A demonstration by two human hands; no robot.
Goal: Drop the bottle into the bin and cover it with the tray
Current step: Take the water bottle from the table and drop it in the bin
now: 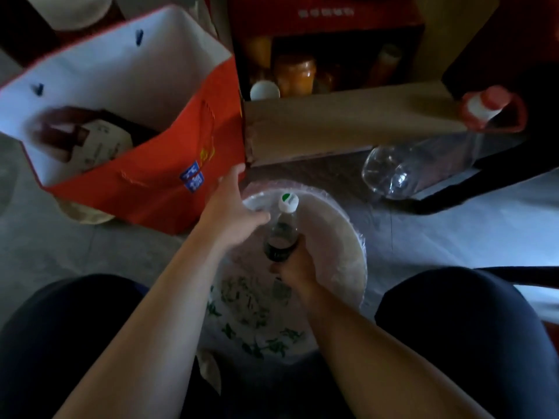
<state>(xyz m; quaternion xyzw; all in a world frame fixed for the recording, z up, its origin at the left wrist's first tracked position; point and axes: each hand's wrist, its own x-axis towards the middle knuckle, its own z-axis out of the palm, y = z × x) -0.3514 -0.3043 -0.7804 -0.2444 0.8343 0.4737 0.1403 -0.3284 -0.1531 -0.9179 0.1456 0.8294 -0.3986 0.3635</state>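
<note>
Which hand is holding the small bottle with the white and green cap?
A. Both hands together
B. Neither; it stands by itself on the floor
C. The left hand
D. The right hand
D: the right hand is wrapped around the lower body of the bottle, holding it upright over the lined bin, while the left hand is spread open beside the bottle's neck, its fingers not closed around it.

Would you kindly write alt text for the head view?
The right hand holds a white-capped bottle upright over a plastic-lined bin between the person's knees. The left hand, open, reaches beside the bottle's neck. A red paper bag stands at left.
</note>
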